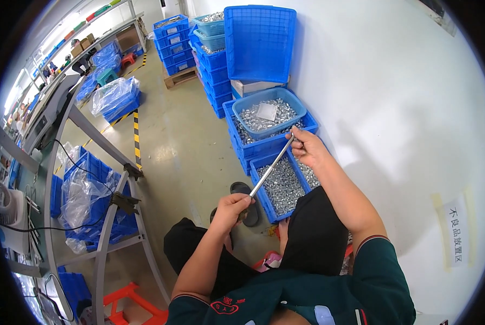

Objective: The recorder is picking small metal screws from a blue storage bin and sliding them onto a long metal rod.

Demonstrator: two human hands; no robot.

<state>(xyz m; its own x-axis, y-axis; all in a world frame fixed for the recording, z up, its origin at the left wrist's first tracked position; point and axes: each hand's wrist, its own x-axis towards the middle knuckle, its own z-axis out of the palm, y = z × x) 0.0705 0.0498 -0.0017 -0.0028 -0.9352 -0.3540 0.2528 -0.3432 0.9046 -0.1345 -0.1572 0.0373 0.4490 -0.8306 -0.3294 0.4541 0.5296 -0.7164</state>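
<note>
A thin silvery metal rod (270, 168) slants between my two hands, above a blue bin (277, 215) of small shiny metal parts (282, 184). My left hand (232, 212) is closed round its lower, near end. At the upper, far end, the fingers of my right hand (309, 148) pinch the rod beside the rim of a light blue tub (268, 134). That tub holds more small metal parts, with a pale square card (267, 111) lying on them. Whether the rod is one piece or carries parts strung along it, I cannot tell.
Behind the tub stands an upright blue crate (260, 46), beside stacked blue crates (217, 81). A white wall (372, 70) closes off the right. On the left is a grey-framed workbench (102, 238) with plastic-wrapped blue crates (93, 184) under it. Dark sandals (249, 211) lie near my feet.
</note>
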